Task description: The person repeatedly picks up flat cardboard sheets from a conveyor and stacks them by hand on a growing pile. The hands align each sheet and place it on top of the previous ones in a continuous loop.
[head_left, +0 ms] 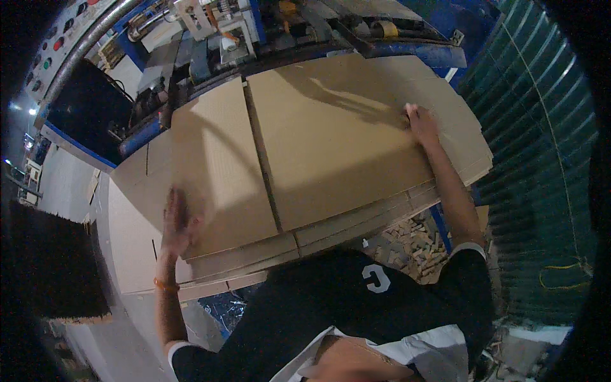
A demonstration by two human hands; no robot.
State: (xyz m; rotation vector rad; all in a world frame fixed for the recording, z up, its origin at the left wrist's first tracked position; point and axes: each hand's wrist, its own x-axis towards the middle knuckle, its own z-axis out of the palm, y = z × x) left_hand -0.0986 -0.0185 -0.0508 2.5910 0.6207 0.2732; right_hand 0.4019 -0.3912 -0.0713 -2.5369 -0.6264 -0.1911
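Past the right edge of the cardboard pile (461,130) is a wavy green wall (531,184). On top, the big sheet (344,146) lies longways, left to right, between my left hand (181,224), blurry toward the pile's front left corner, and my right hand (421,124), curled toward the back right corner. I can't tell if either grips.

Tan cardboard (337,153), green ribbed wall (525,184), orange bracelet (167,286).

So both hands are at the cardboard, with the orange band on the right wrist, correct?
Not quite: the orange band is on the left wrist, as the head view shows. The left hand and right hand are indeed at the cardboard.
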